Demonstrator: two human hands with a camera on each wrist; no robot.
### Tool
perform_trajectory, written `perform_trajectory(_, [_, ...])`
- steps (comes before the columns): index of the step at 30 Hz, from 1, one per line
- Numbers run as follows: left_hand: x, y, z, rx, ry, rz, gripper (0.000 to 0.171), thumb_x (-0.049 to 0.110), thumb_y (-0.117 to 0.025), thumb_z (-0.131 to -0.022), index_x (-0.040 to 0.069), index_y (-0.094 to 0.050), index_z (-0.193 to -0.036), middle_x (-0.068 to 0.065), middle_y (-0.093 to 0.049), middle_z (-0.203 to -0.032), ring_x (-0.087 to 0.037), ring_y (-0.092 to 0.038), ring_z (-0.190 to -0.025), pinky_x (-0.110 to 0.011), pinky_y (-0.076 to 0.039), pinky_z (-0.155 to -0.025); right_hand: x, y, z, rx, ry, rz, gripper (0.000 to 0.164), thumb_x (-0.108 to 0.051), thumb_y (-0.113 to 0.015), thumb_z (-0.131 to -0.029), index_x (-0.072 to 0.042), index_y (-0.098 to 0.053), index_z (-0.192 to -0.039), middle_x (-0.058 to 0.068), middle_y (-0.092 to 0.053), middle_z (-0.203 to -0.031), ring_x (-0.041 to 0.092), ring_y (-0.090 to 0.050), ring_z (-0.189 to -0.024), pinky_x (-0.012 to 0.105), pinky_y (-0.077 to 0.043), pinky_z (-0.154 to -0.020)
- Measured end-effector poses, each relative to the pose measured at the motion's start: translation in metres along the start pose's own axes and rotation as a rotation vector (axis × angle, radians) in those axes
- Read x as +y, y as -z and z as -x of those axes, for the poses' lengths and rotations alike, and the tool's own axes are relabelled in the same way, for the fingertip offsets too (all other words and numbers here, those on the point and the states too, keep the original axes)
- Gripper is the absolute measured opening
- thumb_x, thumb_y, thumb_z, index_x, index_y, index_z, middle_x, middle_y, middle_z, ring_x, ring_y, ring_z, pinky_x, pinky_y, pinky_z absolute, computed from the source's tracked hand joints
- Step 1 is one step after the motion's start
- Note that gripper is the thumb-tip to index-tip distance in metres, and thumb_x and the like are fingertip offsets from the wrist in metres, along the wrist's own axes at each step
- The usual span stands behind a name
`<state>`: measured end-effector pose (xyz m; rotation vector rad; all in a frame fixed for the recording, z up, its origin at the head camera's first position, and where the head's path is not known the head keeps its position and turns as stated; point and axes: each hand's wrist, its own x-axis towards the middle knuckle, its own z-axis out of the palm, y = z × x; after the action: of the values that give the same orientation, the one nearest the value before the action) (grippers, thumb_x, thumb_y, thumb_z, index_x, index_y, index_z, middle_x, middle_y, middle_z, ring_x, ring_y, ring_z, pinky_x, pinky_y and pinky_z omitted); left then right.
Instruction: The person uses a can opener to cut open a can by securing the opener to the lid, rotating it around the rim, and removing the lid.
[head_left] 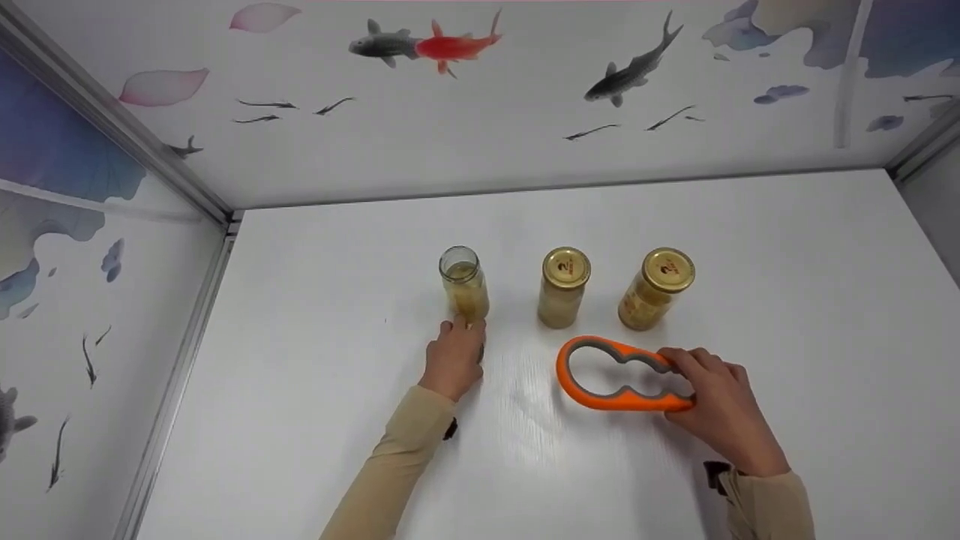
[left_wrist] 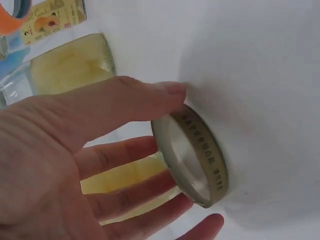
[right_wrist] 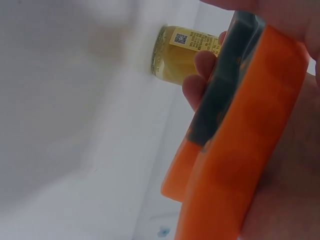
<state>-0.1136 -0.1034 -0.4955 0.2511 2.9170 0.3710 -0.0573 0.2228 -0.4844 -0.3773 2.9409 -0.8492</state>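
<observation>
Between thumb and fingertips, my left hand [head_left: 454, 356] pinches a round metal jar lid [left_wrist: 202, 157], its printed rim facing the camera in the left wrist view. The lid is tilted on edge, close over the white table. Just beyond that hand stands a lidless glass jar [head_left: 466, 296] with pale yellow contents. My right hand [head_left: 712, 397] grips one end of an orange jar opener [head_left: 564, 373] lined in grey, its wide loop pointing left. In the right wrist view the opener [right_wrist: 240, 135] lies across the palm, with fingers wrapped around it.
Two jars with gold lids, a middle one [head_left: 561, 304] and a right one [head_left: 643, 300], stand upright in a row with the lidless jar. White panels with painted fish [head_left: 457, 47] enclose the table [head_left: 300, 360] at the back and left.
</observation>
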Motion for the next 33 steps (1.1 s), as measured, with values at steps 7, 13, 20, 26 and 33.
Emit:
perform_trajectory(7, [0.011,0.010,0.006,0.085,-0.051,-0.086,0.052,0.007,-0.082,-0.074,0.004,-0.059,-0.121,-0.019,-0.058,-0.111,-0.035,-0.058,-0.096,-0.048,-0.052,-0.066,0.003,0.001,0.001,0.012,-0.039,-0.012,0.073,0.004,-0.082,-0.064,-0.009,-0.053,-0.130,0.014,-0.065,-0.106,0.034,-0.058,-0.094,0.057,-0.032,-0.090])
perform_trajectory(13, [0.022,0.020,0.005,0.085,-0.092,-0.049,0.057,0.013,-0.084,-0.074,0.003,-0.056,-0.123,-0.017,-0.059,-0.113,-0.034,-0.059,-0.096,-0.048,-0.053,-0.067,0.005,0.001,0.001,0.022,-0.058,-0.031,0.089,0.002,-0.082,-0.067,-0.006,-0.037,-0.143,0.020,-0.066,-0.108,0.038,-0.055,-0.102,0.058,-0.030,-0.091])
perform_trajectory(20, [0.032,0.024,-0.009,0.046,-0.102,0.122,0.061,0.013,-0.082,-0.076,0.003,-0.051,-0.128,-0.016,-0.058,-0.112,-0.029,-0.062,-0.089,-0.044,-0.054,-0.069,0.008,-0.001,0.004,0.036,-0.046,0.003,0.091,0.003,-0.082,-0.066,-0.001,-0.034,-0.143,0.020,-0.064,-0.107,0.038,-0.056,-0.098,0.059,-0.030,-0.090])
perform_trajectory(26, [0.041,0.022,-0.028,0.040,-0.116,0.335,0.065,0.011,-0.080,-0.078,0.002,-0.047,-0.133,-0.017,-0.059,-0.117,-0.029,-0.060,-0.100,-0.039,-0.050,-0.086,0.007,-0.005,0.007,0.026,-0.062,0.020,0.079,0.000,-0.080,-0.068,0.005,-0.041,-0.137,0.021,-0.062,-0.107,0.036,-0.054,-0.094,0.059,-0.030,-0.089])
perform_trajectory(33, [0.049,0.013,-0.048,0.033,-0.118,0.616,0.076,0.010,-0.082,-0.077,0.005,-0.041,-0.140,-0.015,-0.048,-0.140,-0.028,-0.045,-0.128,-0.037,-0.036,-0.105,0.009,-0.006,0.010,0.052,-0.060,0.021,0.064,-0.001,-0.080,-0.067,0.006,-0.054,-0.125,0.018,-0.060,-0.108,0.034,-0.053,-0.097,0.058,-0.030,-0.089])
